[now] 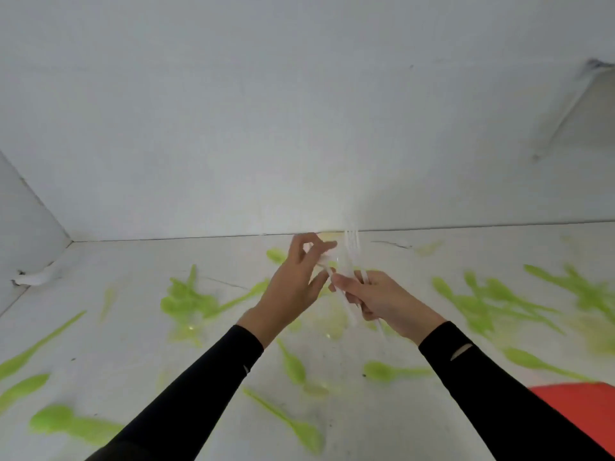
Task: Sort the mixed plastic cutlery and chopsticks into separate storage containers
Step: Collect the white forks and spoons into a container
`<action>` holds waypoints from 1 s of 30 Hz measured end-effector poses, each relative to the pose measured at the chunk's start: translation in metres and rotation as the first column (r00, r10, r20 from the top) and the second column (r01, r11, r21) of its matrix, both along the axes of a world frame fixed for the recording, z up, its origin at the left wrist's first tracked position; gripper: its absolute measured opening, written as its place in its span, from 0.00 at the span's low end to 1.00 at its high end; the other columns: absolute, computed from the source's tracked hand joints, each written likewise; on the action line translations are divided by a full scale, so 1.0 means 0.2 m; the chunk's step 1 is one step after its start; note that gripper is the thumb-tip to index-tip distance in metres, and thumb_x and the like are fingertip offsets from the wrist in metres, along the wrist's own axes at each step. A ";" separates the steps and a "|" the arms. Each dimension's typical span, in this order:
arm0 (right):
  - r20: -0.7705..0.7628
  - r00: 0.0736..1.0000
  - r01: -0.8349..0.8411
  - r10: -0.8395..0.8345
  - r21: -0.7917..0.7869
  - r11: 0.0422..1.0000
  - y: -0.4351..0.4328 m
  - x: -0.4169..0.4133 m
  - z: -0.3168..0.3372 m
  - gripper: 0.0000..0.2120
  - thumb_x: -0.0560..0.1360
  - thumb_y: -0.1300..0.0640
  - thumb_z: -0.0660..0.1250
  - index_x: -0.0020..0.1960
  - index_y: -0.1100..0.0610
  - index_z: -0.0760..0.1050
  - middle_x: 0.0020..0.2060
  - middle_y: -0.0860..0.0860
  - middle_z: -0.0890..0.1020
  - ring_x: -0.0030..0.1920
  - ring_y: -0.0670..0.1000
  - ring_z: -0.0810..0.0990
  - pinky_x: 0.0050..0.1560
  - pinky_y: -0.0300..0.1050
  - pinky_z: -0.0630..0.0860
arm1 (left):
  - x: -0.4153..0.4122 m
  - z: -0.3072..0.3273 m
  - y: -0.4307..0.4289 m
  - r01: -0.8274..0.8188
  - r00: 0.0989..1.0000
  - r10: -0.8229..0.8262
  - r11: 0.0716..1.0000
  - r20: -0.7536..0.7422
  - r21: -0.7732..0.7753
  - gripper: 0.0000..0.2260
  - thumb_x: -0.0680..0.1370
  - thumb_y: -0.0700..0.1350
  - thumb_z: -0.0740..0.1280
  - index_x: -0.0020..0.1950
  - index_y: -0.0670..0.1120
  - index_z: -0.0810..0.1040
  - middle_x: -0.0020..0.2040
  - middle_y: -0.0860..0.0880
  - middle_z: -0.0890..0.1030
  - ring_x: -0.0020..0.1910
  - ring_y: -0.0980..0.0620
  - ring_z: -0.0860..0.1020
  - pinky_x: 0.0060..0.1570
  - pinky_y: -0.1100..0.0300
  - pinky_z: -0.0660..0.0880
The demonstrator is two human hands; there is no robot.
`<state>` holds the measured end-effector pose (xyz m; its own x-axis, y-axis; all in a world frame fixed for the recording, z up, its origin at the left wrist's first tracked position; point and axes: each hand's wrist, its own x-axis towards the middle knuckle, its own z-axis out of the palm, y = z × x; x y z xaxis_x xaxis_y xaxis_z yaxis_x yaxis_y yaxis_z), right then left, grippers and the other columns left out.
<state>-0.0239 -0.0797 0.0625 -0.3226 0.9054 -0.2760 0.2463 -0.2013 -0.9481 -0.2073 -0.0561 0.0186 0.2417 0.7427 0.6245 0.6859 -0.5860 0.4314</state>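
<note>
Far to the left of the left hand, green spoons lie scattered and partly heaped on the white surface. Many of them are blurred.

The left hand is raised above this surface. Its thumb and forefinger meet in a pinch on the upper part of a pale piece, and the other fingers are curled. Just to its right stands the bundle of white forks, with the prongs pointing away from the person. The right hand is closed around the handles of this bundle, touching the left hand's fingertips or nearly so.

Further right of the right hand lies more green cutlery, and near the right sleeve a red object shows at the corner. I cannot tell if it is a container.

I judge the step to be gathering the white forks into one bundle. To do it well, the left hand should slide its piece along the others until the prongs match. The right hand should loosen only a little, so that the smooth handles do not slip out below. No storage container is clearly in view.
</note>
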 end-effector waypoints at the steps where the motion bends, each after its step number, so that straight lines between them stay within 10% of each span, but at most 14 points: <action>1: 0.006 0.999 0.047 -0.048 0.030 0.998 -0.04 0.13 0.02 0.17 0.78 0.45 0.67 0.48 0.60 0.82 0.27 0.45 0.65 0.26 0.44 0.61 0.27 0.36 0.58 | 0.14 0.01 -0.01 -0.009 0.991 0.013 0.999 0.135 -0.032 0.19 0.77 0.39 0.69 0.67 0.45 0.72 0.60 0.51 0.64 0.46 0.63 0.71 0.46 0.64 0.76; 4: 0.005 0.987 0.161 -0.161 0.077 0.984 -0.19 0.59 0.05 0.15 0.79 0.46 0.66 0.49 0.58 0.82 0.25 0.42 0.65 0.25 0.43 0.63 0.26 0.35 0.59 | 0.64 0.10 -0.07 0.039 0.812 0.168 0.940 0.559 -0.340 0.18 0.79 0.43 0.69 0.66 0.47 0.67 0.58 0.51 0.66 0.44 0.60 0.70 0.42 0.67 0.73; 8: 0.041 0.990 0.135 -0.137 0.054 0.989 -0.41 1.04 0.05 0.14 0.79 0.46 0.65 0.49 0.55 0.83 0.27 0.44 0.65 0.28 0.45 0.60 0.28 0.37 0.58 | 1.13 0.16 -0.09 0.555 0.360 0.392 0.640 0.847 -0.532 0.17 0.80 0.57 0.64 0.59 0.46 0.69 0.52 0.52 0.71 0.37 0.54 0.67 0.33 0.64 0.68; 16: 0.049 0.930 0.361 -0.364 0.056 0.931 -0.69 1.69 0.04 0.13 0.79 0.48 0.66 0.48 0.56 0.82 0.26 0.44 0.65 0.25 0.44 0.62 0.28 0.36 0.58 | 2.00 0.16 -0.32 0.687 0.562 0.050 0.527 0.826 -0.500 0.13 0.84 0.51 0.58 0.55 0.47 0.78 0.46 0.51 0.76 0.41 0.53 0.73 0.38 0.59 0.72; 25: -0.149 0.757 0.628 -0.636 -0.102 0.771 -0.67 2.23 0.03 0.11 0.78 0.56 0.53 0.59 0.54 0.66 0.36 0.50 0.68 0.32 0.48 0.63 0.33 0.41 0.60 | 2.68 0.20 -0.28 0.760 0.497 0.043 0.460 0.867 -0.458 0.17 0.84 0.56 0.54 0.52 0.44 0.72 0.36 0.50 0.68 0.32 0.51 0.75 0.38 0.56 0.78; 30: 0.067 0.753 0.646 -0.655 0.114 0.754 -0.55 2.48 0.04 0.09 0.81 0.59 0.55 0.60 0.53 0.68 0.41 0.48 0.71 0.35 0.46 0.68 0.37 0.40 0.68 | 2.95 0.24 -0.23 0.709 0.616 -0.094 0.497 0.782 -0.500 0.21 0.78 0.63 0.63 0.53 0.45 0.70 0.43 0.51 0.71 0.34 0.62 0.77 0.44 0.63 0.78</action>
